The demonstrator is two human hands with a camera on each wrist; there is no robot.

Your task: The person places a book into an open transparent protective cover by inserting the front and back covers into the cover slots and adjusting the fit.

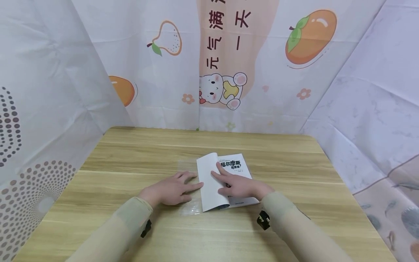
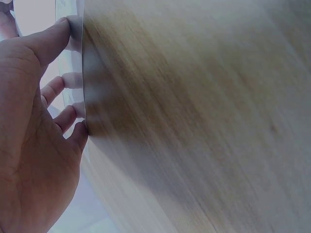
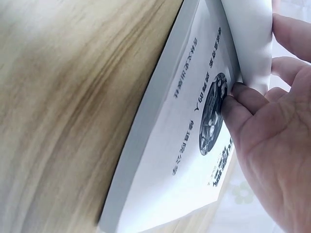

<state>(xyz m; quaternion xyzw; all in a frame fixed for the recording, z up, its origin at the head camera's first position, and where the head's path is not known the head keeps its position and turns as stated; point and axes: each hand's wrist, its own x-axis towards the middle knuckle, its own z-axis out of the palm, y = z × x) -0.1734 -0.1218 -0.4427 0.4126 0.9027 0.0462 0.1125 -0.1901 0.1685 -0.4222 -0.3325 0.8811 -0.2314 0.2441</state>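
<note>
1. The book (image 1: 226,182), a white paperback with black lettering on its front, lay flat on the wooden table (image 1: 294,160), a little right of centre and near the person.
2. Its cover (image 1: 209,178) was folded over toward the left, its inner white face up, and a clear plastic sheet (image 1: 188,189) lay on the table beside the book's left edge.
3. The right hand (image 1: 240,185) rested on the book, fingers straight and relaxed, pressing the folded cover and title page flat; nothing was clenched.
4. The left hand (image 1: 171,190) lay flat on the plastic sheet, fingers extended, fingertips (image 2: 73,26) at the sheet's edge next to the cover.
5. The book looked light and flexible: a thin paper cover that would crease if bent sharply, best held by the spine or by both long edges.
6. The plastic looked slippery and limp, best pinned by flat fingers.
7. Printed cloth hangings (image 1: 229,54) stood behind the table.
</note>
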